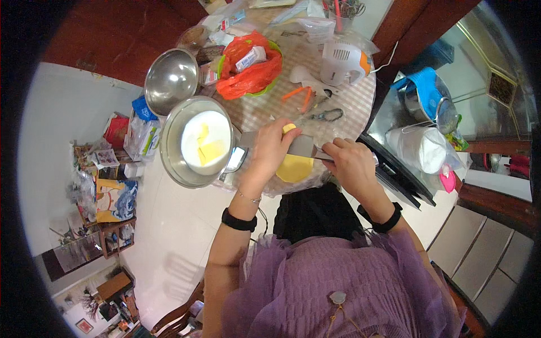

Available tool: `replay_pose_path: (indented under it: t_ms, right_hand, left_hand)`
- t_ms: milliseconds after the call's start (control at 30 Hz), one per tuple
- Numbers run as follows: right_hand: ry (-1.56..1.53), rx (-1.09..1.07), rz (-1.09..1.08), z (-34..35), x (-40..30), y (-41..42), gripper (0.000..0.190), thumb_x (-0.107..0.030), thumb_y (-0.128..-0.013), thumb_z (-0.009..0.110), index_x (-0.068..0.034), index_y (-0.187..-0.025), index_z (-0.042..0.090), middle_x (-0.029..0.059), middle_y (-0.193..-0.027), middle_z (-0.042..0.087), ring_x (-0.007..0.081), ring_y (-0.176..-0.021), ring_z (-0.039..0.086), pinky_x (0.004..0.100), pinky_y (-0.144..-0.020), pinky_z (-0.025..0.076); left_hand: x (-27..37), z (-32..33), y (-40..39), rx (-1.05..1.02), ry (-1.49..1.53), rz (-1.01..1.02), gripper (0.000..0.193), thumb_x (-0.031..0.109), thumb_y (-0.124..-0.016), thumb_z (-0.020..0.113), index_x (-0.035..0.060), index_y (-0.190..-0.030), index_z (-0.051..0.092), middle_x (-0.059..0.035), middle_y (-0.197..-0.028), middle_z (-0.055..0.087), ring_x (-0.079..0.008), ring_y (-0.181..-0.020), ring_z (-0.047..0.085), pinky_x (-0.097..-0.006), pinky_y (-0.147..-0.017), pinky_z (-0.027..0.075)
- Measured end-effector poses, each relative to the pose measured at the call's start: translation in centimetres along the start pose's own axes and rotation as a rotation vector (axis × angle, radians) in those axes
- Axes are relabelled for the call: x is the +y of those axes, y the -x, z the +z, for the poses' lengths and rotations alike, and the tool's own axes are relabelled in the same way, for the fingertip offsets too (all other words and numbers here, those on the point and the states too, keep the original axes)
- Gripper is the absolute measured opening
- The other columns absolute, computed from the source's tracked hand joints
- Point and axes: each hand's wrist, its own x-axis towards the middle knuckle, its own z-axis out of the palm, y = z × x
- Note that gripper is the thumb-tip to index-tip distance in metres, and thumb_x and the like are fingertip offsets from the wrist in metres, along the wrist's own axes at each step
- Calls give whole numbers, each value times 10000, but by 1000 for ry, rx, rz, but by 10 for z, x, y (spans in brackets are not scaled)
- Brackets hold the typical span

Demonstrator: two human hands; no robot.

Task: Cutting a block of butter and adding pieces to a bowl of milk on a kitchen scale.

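Observation:
My right hand point(350, 162) grips the handle of a broad-bladed knife point(301, 145) at the table's near edge. The blade points left, towards my left hand point(270, 148), whose fingers hold a small yellow piece, apparently butter point(289, 128), against the blade. Below the blade lies a larger flat yellow slab point(295, 168). Left of my left hand, a steel bowl point(169, 162) holds white contents with several yellow chunks point(212, 151). Part of a device, perhaps a kitchen scale point(236, 159), shows beside the bowl.
An empty steel bowl point(171, 80) stands behind the filled one. A red plastic bag point(249, 76) lines a green container. A white and orange hand mixer point(345, 63), an orange-handled tool point(305, 98) and a whisk-like utensil point(331, 115) lie at the back right of the checked tablecloth point(359, 99).

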Motion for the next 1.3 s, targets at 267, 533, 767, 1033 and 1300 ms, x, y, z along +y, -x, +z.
replay_pose_path:
  t_ms: [267,533,767,1033,1300]
  right_hand:
    - [-12,4,16,3,-15,-9,191,-201,-717,702,-93,-836,599,55,-792,595,250,-801,609,367,-664,487]
    - [-47,-53,115,16,-5,-5,222,-202,-701,715,-93,-878,639,66,-791,603,269,-777,630,390,-656,491]
    - [-57,6,287,11,34,22,242,-229,-699,733,-89,-889,678,85,-796,636,273,-749,640,377,-638,497]
    - [-67,46,296,14,43,27,255,-254,-715,737,-69,-883,686,79,-782,640,276,-702,639,359,-620,500]
    - [-245,-17,310,24,49,42,295,-293,-802,686,-60,-980,645,128,-767,648,302,-681,637,379,-606,490]
  left_hand:
    - [-3,-5,2,222,31,-116,265,183,-804,703,13,-996,636,-131,-862,673,-221,-753,639,-325,-701,491]
    - [-33,-44,7,424,493,-104,432,107,-814,701,-3,-1209,567,-120,-1030,663,-171,-870,621,-309,-756,486]
    - [-77,-113,33,358,-257,-543,472,184,-763,741,-13,-1166,594,-206,-987,657,-279,-934,648,-333,-782,505]
    - [-133,-107,47,193,-440,-633,445,205,-772,715,84,-1179,580,-116,-1021,662,-278,-939,641,-390,-804,506]
    - [-69,-137,76,620,-208,-429,275,116,-878,600,-4,-1124,615,-184,-1081,644,-276,-1030,610,-341,-882,463]
